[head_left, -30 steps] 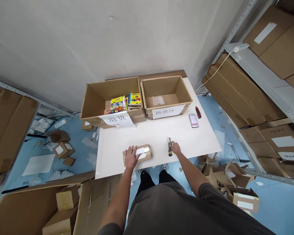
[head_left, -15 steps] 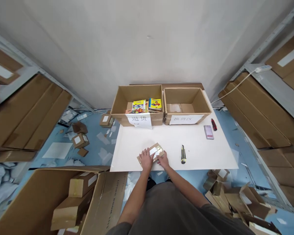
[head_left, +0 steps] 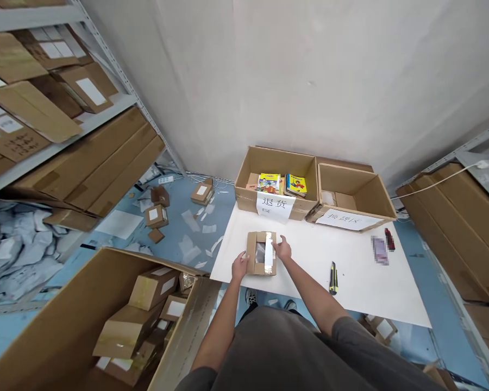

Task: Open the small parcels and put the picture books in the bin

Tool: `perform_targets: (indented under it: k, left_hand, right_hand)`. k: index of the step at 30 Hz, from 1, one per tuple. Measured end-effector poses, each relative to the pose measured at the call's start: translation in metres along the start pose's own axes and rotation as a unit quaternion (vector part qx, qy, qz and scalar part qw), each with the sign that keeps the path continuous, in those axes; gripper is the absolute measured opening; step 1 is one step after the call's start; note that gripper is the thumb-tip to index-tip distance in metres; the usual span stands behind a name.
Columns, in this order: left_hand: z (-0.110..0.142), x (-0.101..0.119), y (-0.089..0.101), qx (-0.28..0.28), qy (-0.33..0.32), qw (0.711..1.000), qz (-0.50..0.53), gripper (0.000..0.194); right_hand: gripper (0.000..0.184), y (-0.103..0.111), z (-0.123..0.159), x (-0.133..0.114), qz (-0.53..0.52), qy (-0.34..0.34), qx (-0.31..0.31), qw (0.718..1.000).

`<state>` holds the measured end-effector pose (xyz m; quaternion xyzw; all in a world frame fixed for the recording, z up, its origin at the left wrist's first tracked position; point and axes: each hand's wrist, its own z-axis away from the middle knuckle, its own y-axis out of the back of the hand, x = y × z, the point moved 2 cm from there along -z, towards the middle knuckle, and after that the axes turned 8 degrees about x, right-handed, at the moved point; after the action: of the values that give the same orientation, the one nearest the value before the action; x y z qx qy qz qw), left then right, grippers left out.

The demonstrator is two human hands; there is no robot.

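Note:
A small cardboard box (head_left: 251, 252) lies on the white table between my hands, its top flaps parted. Through the gap shows something greyish and shiny, perhaps plastic wrap, too small to make out. A white label and clear tape run along its right flap. My left hand (head_left: 239, 266) grips the box at its left edge, fingers bent. At the right flap, my right hand (head_left: 283, 248) holds the edge between thumb and fingers. A yellow-and-black utility knife (head_left: 333, 278) rests on the table to the right, touched by neither hand.
Behind are two open cartons with handwritten signs: the left carton (head_left: 244, 203) holds picture books, the right carton (head_left: 385, 212) some cardboard. A blurred phone (head_left: 380, 251) and red cutter (head_left: 389, 239) lie right. A large carton (head_left: 65, 320) of boxes stands left, near loaded shelves (head_left: 118, 111).
The small box's top flaps have come apart, exposing its inside. My hands have moved to its opposite sides, and the box is turned straighter. The camera view has swung left.

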<state>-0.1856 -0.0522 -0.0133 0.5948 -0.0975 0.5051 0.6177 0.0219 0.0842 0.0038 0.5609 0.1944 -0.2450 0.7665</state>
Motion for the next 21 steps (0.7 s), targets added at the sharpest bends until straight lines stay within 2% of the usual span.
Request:
perform_targets:
  k: [2, 3, 5, 6, 8, 10, 13, 15, 18, 21]
  left_hand:
    - [0.002, -0.005, -0.008, 0.040, 0.018, 0.999, 0.006, 0.059]
    - [0.003, -0.004, -0.012, 0.068, 0.004, 0.998, 0.006, 0.063]
    - [0.003, 0.004, -0.018, 0.108, -0.081, 0.991, -0.003, 0.061]
    - [0.003, 0.009, -0.020, 0.111, -0.139, 0.984, -0.011, 0.059]
    - [-0.001, 0.021, -0.023, 0.074, -0.249, 0.965, -0.030, 0.059]
    - [-0.006, 0.032, -0.023, 0.019, -0.309, 0.950, -0.051, 0.060]
    - [-0.017, 0.045, -0.022, -0.030, -0.311, 0.945, -0.101, 0.052]
    - [-0.025, 0.054, -0.020, -0.048, -0.312, 0.938, -0.145, 0.045]
    - [-0.039, 0.066, -0.017, -0.087, -0.330, 0.917, -0.206, 0.036]
    - [-0.050, 0.073, -0.012, -0.126, -0.335, 0.905, -0.232, 0.050]
  right_hand:
    - [0.093, -0.008, 0.019, 0.000, -0.017, 0.015, 0.022, 0.999]
    - [0.103, -0.015, 0.030, 0.001, -0.044, 0.042, 0.030, 0.998]
    - [0.114, -0.027, 0.050, 0.007, -0.126, 0.085, 0.051, 0.987]
    - [0.111, -0.030, 0.056, 0.010, -0.180, 0.086, 0.063, 0.978]
    - [0.093, -0.031, 0.061, 0.019, -0.294, 0.054, 0.065, 0.952]
    - [0.067, -0.021, 0.057, 0.028, -0.376, 0.015, 0.026, 0.926]
    - [0.039, 0.001, 0.047, 0.041, -0.394, -0.026, -0.037, 0.918]
    - [0.030, 0.011, 0.043, 0.051, -0.378, -0.056, -0.044, 0.923]
    - [0.028, 0.013, 0.045, 0.064, -0.366, -0.095, -0.035, 0.925]
    - [0.030, 0.006, 0.050, 0.072, -0.371, -0.121, -0.045, 0.920]
